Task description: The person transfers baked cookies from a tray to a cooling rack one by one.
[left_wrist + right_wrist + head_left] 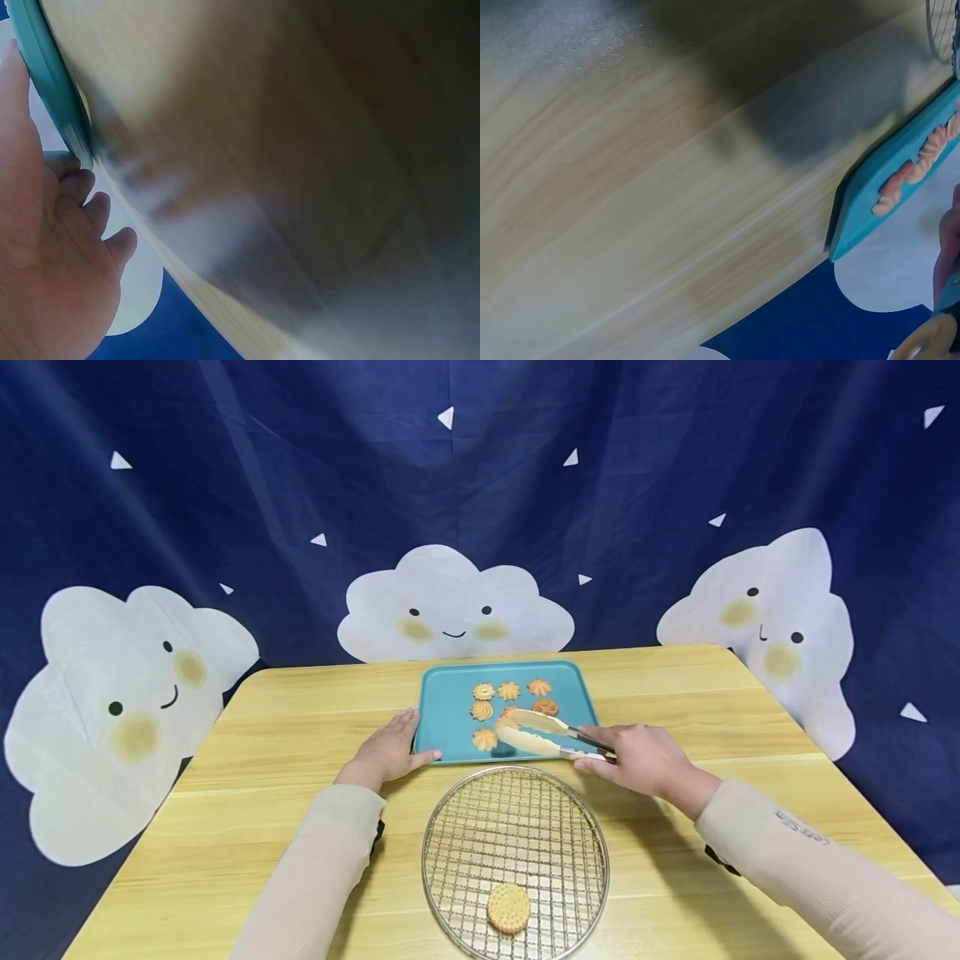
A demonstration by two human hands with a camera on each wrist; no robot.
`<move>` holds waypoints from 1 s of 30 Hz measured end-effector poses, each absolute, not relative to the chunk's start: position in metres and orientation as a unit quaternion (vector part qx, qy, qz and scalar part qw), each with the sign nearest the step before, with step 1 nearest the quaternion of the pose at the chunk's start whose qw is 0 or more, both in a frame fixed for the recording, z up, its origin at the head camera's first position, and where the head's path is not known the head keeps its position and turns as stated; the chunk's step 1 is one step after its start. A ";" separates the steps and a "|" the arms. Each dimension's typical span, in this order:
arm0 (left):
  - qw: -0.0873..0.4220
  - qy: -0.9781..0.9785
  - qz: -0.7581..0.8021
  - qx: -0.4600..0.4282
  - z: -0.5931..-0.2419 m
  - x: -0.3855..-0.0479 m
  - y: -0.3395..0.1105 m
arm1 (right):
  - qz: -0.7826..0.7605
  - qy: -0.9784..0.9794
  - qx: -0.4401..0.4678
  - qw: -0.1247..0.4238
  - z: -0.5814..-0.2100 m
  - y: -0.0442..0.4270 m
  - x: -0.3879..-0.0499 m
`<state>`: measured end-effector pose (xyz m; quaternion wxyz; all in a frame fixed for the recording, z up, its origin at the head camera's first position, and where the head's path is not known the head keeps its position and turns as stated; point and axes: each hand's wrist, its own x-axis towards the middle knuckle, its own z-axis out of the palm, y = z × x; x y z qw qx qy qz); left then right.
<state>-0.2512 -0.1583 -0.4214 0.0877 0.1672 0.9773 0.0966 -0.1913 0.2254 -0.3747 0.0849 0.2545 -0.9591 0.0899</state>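
Flat on the table lies a blue-green tray (450, 693) with several piped cookies (509, 691). My left hand (386, 749) rests at its front left corner, fingers along the left rim and thumb at the front edge; the left wrist view shows this hand (60, 240) against the tray rim (56, 82). My right hand (637, 757) holds tongs (558, 750) by the handles, their pale tips on either side of a cookie (507, 719) in the front part of the tray. Whether the tips touch it, I cannot tell. The right wrist view shows cookies (930, 150) on the tray (855, 217).
A round wire rack (517, 827) stands in front of the tray, near its front edge, with one round cookie (508, 908) on it. Behind the wooden table (300, 718) hangs a dark blue curtain (637, 410) with white clouds.
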 end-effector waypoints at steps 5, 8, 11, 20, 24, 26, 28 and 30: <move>0.087 0.977 0.097 0.167 -0.423 -0.252 -0.159 | 0.085 -0.949 0.286 0.106 -0.377 0.225 -0.187; 0.088 0.977 0.096 0.166 -0.422 -0.251 -0.159 | 0.086 -0.943 0.304 0.108 -0.379 0.223 -0.183; 0.089 0.977 0.095 0.166 -0.420 -0.251 -0.159 | 0.086 -0.934 0.327 0.112 -0.381 0.221 -0.180; 0.090 0.977 0.093 0.167 -0.420 -0.250 -0.158 | 0.089 -0.904 0.399 0.126 -0.384 0.215 -0.172; 0.089 0.978 0.091 0.167 -0.420 -0.250 -0.158 | 0.091 -0.896 0.417 0.121 -0.386 0.213 -0.170; 0.088 0.978 0.092 0.168 -0.421 -0.250 -0.158 | 0.091 -0.893 0.425 0.117 -0.387 0.212 -0.169; 0.087 0.978 0.093 0.168 -0.421 -0.250 -0.158 | 0.094 -0.890 0.433 0.109 -0.387 0.210 -0.168; 0.087 0.977 0.095 0.168 -0.421 -0.250 -0.158 | 0.097 -0.886 0.441 0.100 -0.387 0.209 -0.167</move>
